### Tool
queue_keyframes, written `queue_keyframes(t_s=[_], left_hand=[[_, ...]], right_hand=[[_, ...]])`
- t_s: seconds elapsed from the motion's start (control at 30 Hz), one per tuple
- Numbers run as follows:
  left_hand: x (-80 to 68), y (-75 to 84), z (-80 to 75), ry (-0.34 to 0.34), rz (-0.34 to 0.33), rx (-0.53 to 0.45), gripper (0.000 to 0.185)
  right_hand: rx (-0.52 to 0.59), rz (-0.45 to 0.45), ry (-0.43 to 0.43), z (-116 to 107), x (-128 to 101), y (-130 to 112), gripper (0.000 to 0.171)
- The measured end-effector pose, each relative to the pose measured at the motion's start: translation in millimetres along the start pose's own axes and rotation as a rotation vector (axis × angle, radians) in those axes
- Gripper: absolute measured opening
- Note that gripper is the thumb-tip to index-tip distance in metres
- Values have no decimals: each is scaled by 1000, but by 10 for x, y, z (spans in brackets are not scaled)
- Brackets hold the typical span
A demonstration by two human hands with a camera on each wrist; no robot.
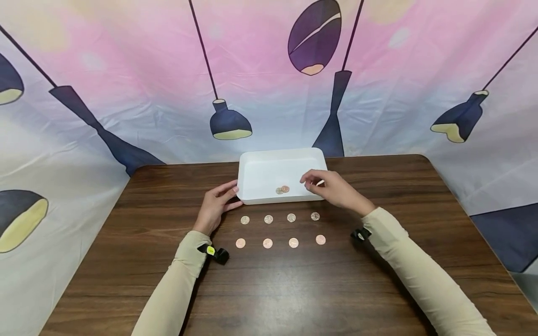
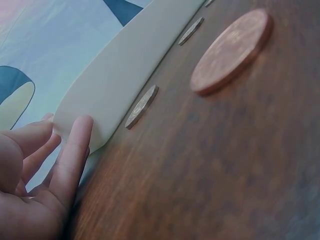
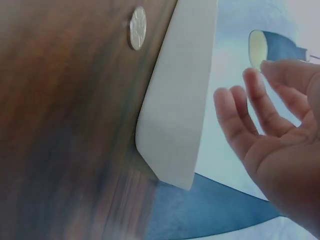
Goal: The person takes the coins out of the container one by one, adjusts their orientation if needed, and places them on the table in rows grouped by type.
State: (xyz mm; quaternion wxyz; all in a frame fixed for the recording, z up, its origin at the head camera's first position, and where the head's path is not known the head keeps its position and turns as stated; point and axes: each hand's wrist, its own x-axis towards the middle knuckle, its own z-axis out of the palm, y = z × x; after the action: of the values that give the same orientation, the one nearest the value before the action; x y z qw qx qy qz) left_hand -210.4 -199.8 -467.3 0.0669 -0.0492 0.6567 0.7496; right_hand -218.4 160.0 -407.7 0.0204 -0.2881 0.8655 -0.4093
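A white tray (image 1: 252,161) stands at the back middle of the wooden table (image 1: 399,196), with two coins (image 1: 282,189) lying near its front wall. My left hand (image 1: 219,201) rests on the table, its straight fingers (image 2: 75,145) touching the tray's (image 2: 135,65) front-left corner. My right hand (image 1: 327,187) hovers over the tray's front-right corner. Its fingers (image 3: 250,115) are loosely spread beside the tray (image 3: 185,100) and hold nothing that I can see. In front of the tray lie a row of silver coins (image 1: 268,219) and a row of copper coins (image 1: 267,243).
The left wrist view shows a copper coin (image 2: 231,50) and a silver coin (image 2: 142,106) close by; the right wrist view shows a silver coin (image 3: 137,27) beside the tray. A printed cloth backdrop (image 1: 126,93) hangs behind and around the table.
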Motion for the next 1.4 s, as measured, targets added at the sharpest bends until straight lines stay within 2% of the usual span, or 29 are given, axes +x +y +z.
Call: queue_keyframes(t_s=[0.13, 0.27, 0.4, 0.5, 0.67, 0.87, 1.1, 1.23, 1.3, 1.4], left_hand=[[-14, 5, -10, 14, -16, 3, 47], [-25, 13, -5, 14, -18, 4, 46], [-15, 12, 12, 9, -11, -7, 45], [-14, 2, 24, 13, -15, -10, 45], [-30, 1, 32, 16, -15, -2, 45], [-34, 12, 27, 17, -10, 2, 46], [-28, 9, 23, 22, -10, -11, 44], [-29, 12, 20, 19, -2, -13, 45], [-29, 12, 16, 12, -2, -9, 46], [-32, 9, 5, 8, -5, -2, 46]], right_hand=[[3, 23, -30, 82, 225, 73, 17], [79, 70, -120, 154, 398, 142, 22], [186, 173, -210, 229, 505, 216, 29], [227, 248, -245, 289, 551, 246, 33], [220, 324, -237, 373, 586, 206, 35], [102, 307, -190, 482, 626, 177, 19], [17, 345, -157, 456, 637, 166, 18], [-18, 329, -158, 414, 655, 191, 20], [-18, 316, -164, 389, 659, 216, 22], [47, 320, -172, 352, 654, 259, 29]])
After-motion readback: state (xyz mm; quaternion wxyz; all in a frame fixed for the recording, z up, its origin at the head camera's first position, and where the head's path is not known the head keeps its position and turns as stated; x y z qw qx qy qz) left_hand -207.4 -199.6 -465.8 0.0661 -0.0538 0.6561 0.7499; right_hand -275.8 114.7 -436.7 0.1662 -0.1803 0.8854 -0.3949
